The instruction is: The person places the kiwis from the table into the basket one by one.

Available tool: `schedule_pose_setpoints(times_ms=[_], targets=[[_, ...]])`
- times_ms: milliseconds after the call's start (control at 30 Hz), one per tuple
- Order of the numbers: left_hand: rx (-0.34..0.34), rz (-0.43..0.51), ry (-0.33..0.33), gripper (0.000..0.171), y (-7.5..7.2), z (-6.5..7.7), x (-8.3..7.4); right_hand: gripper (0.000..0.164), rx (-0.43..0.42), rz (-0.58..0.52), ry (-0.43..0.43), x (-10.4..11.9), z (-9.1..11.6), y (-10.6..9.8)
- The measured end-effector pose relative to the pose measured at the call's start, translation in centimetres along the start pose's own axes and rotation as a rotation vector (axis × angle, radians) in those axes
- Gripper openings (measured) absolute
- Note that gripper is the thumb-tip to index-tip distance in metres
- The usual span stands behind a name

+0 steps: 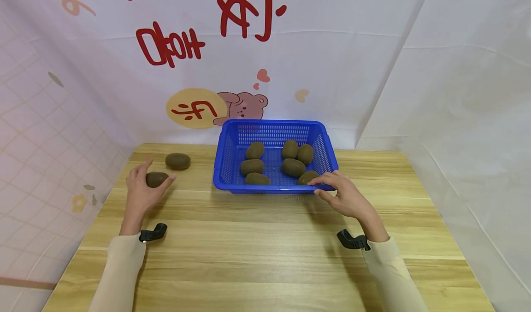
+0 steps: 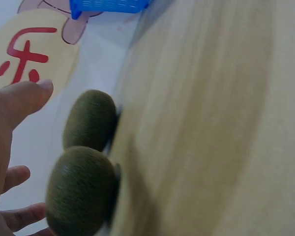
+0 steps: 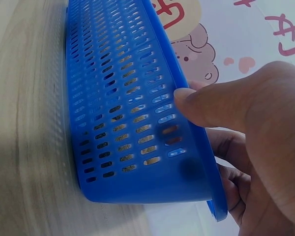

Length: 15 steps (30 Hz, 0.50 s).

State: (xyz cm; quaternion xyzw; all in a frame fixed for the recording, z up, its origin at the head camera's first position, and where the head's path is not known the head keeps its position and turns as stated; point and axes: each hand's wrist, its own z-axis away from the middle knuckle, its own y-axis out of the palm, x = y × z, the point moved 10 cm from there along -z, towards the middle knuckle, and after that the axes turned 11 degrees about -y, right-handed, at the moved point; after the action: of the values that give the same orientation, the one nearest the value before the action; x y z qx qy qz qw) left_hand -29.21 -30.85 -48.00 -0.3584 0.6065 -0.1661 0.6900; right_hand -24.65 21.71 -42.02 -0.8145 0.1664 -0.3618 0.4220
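Note:
On the left of the table, my left hand [image 1: 142, 190] reaches over a brown kiwifruit [image 1: 156, 179], its thumb and fingers spread around it. In the left wrist view the thumb [image 2: 27, 101] stands apart from that fruit. A second kiwifruit [image 1: 178, 161] lies just behind it on the wood. My right hand [image 1: 347, 197] pinches the front right rim of a blue plastic basket [image 1: 265, 188], thumb outside and fingers over the inner side. Several kiwifruits [image 1: 293, 167] lie inside the basket, in a left and a right group.
The wooden table [image 1: 249, 252] bears the basket near its back edge. Behind it hangs a white printed cloth [image 1: 332, 72] with red characters and a bear; more cloth closes off both sides. A black wrist mount [image 1: 154, 232] sits at my left cuff, another [image 1: 351, 240] at my right.

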Motion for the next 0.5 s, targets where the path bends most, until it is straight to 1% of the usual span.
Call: schedule_pose_setpoints(times_ms=[100,167,233,400,500], targets=[[0.013,-0.003,-0.032,0.095,0.4,0.0,1.0,0.025,0.003,0.003,0.0,0.0,0.0,0.0],[0.015,0.002,-0.034,0.092,0.6,0.0,1.4,0.025,0.005,0.001,0.003,0.0,0.0,0.1],[0.007,0.003,-0.024,0.085,0.7,0.0,1.6,0.025,0.006,-0.005,0.008,0.0,0.0,0.1],[-0.031,0.013,0.02,0.062,0.5,0.1,1.5,0.024,0.009,-0.006,0.008,-0.1,0.0,0.1],[-0.042,0.018,0.018,0.057,0.3,0.2,1.4,0.024,0.008,-0.008,0.004,-0.1,0.1,0.2]])
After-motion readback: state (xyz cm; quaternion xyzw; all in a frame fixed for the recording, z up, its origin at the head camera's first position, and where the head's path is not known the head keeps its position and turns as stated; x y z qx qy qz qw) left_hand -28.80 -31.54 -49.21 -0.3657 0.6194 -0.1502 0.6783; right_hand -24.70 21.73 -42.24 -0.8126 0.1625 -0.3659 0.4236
